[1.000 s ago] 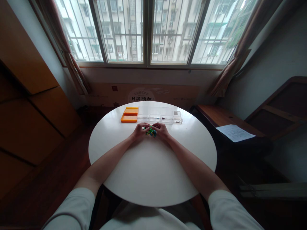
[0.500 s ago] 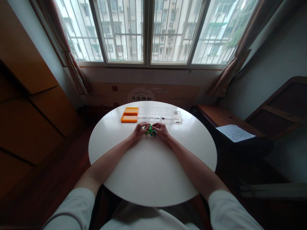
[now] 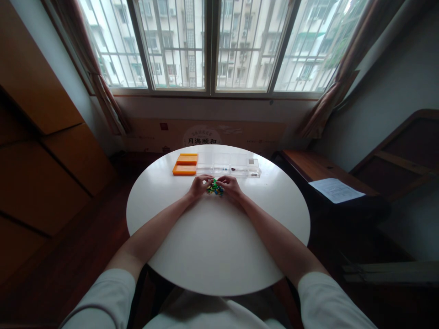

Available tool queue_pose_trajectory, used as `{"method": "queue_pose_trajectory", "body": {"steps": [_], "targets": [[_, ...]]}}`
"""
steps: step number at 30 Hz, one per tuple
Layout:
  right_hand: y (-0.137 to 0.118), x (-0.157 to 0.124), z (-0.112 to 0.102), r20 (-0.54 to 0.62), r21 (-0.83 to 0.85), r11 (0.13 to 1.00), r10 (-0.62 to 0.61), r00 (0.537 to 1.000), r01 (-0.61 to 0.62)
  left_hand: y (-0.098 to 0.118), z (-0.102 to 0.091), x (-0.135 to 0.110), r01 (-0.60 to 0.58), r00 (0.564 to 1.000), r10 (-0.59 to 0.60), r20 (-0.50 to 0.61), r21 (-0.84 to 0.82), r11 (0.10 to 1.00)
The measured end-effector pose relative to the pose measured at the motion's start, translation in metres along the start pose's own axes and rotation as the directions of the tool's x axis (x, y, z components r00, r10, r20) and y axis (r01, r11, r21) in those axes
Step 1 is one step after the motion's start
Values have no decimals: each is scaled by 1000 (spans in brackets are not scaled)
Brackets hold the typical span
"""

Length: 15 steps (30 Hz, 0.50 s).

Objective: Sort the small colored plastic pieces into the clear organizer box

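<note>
A small heap of tiny green, yellow and blue pieces [image 3: 215,188] lies on the white round table [image 3: 219,246], between my two hands. My left hand [image 3: 201,185] is at the heap's left side, its fingers bent in and the fingertips closed together over the pieces. From the other side my right hand [image 3: 229,185] mirrors it, thumb and fingers drawn together at the heap's upper edge. Something green shows between the two sets of fingertips. The pieces are too small to name, and which of them each hand grips is hidden.
Just beyond my hands stands an orange open box [image 3: 185,172] with two sections. To its right is a row of clear plastic boxes [image 3: 230,171], lids up, some holding small bits. A paper sheet [image 3: 336,190] lies on a wooden bench [image 3: 298,165] at the right.
Both hands stay over the heap in nearly the same place. The left fingers have shifted slightly; nothing else has visibly moved.
</note>
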State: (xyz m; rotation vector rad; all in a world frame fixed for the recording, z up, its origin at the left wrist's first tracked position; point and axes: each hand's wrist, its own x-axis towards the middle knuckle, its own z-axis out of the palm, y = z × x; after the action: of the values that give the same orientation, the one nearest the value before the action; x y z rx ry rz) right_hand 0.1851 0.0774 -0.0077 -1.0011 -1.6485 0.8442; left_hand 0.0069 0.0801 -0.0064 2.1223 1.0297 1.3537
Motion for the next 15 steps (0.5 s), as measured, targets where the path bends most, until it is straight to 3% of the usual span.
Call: {"method": "queue_pose_trajectory", "body": {"steps": [15], "targets": [[2, 0, -1, 19, 51, 999, -1, 1000, 0, -1, -1, -1, 15, 1000, -15, 19, 3, 1000]]}}
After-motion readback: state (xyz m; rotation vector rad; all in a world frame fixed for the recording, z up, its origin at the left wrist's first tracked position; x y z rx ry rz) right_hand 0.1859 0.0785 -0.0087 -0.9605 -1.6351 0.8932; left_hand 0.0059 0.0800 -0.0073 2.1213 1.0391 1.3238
